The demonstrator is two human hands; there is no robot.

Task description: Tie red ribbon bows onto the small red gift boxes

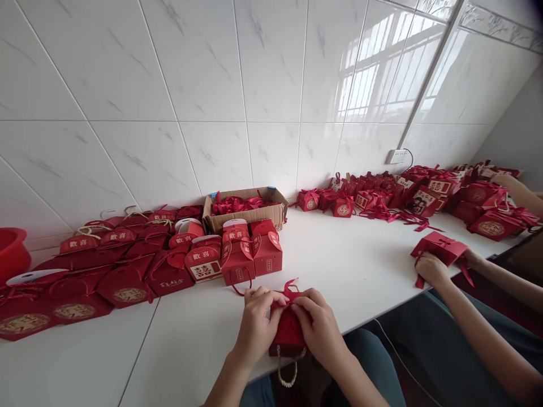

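A small red gift box [287, 341] stands at the table's front edge, with a braided cream cord handle [287, 383] hanging from its near side. On top of it, my left hand [259, 316] and my right hand [319, 323] meet, fingertips pinched on a red ribbon [291, 284]. The ribbon's ends stick up past the fingers, and the fingers hide the spot where it is gripped. Just beyond my left hand, a red box with gold-edged flaps [237, 257] heads a row of similar boxes.
Rows of red boxes [131, 282] line the left side. A cardboard carton [246, 223] of red ribbons stands by the tiled wall. More boxes [365, 198] are heaped to the right. Beside me, a co-worker's hands [432, 270] hold a red box [440, 247]. A red basin [12, 254] sits far left.
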